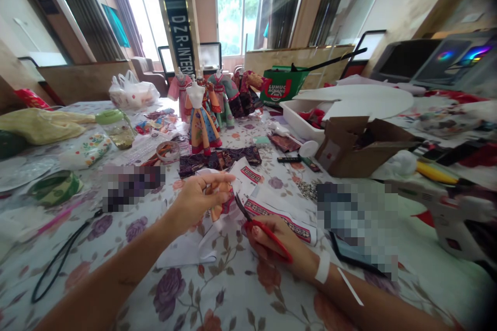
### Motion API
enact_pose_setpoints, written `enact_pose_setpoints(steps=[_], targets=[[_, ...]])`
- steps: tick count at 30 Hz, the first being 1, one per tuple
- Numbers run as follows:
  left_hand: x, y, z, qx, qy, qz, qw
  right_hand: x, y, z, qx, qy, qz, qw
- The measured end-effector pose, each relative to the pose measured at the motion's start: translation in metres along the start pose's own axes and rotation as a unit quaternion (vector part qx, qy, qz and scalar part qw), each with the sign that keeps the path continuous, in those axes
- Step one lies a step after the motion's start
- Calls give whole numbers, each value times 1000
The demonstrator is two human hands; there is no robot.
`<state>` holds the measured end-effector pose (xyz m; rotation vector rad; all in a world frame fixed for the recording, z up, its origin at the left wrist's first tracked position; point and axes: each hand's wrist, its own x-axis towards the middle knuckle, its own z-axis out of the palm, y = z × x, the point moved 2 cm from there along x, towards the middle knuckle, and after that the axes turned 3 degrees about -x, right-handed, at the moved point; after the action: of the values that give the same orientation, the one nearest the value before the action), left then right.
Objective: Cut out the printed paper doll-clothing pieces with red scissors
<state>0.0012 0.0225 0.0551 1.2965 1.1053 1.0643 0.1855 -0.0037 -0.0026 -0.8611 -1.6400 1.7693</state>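
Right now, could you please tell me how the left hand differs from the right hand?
The left hand pinches patterned fabric, while the right hand grips red-handled scissors. The left hand has a bare wrist; the right hand has a white band at its wrist. Both work above the floral tablecloth.

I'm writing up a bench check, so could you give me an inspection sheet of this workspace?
Surface: white tablecloth with purple and orange flowers, largely covered toward the back.
Job's things: red-handled scissors; small orange-and-red fabric piece; white strips with red-and-black patterned bands.
Clutter: open brown cardboard box, green-lidded clear jar, small forms in colourful dresses; two pixelated patches hide items.
Grippers: left hand pinches the fabric piece; right hand holds the scissors, tips toward it.
Cables: dark looped cord at left; whether it is a cable, cannot tell.
Surroundings: bright windows, grey armchair behind.
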Motion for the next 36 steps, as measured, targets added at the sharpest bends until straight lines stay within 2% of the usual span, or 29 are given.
enact_pose_setpoints(steps=[7,17,36], targets=[[0,4,1,48,-4,33,998,0,-1,1,12,-1,3,1000],[-3,2,6,18,-19,-3,1000,2,0,-1,4,-5,-8,1000],[-8,6,12,57,19,16,998,0,-4,1,21,5,-16,1000]])
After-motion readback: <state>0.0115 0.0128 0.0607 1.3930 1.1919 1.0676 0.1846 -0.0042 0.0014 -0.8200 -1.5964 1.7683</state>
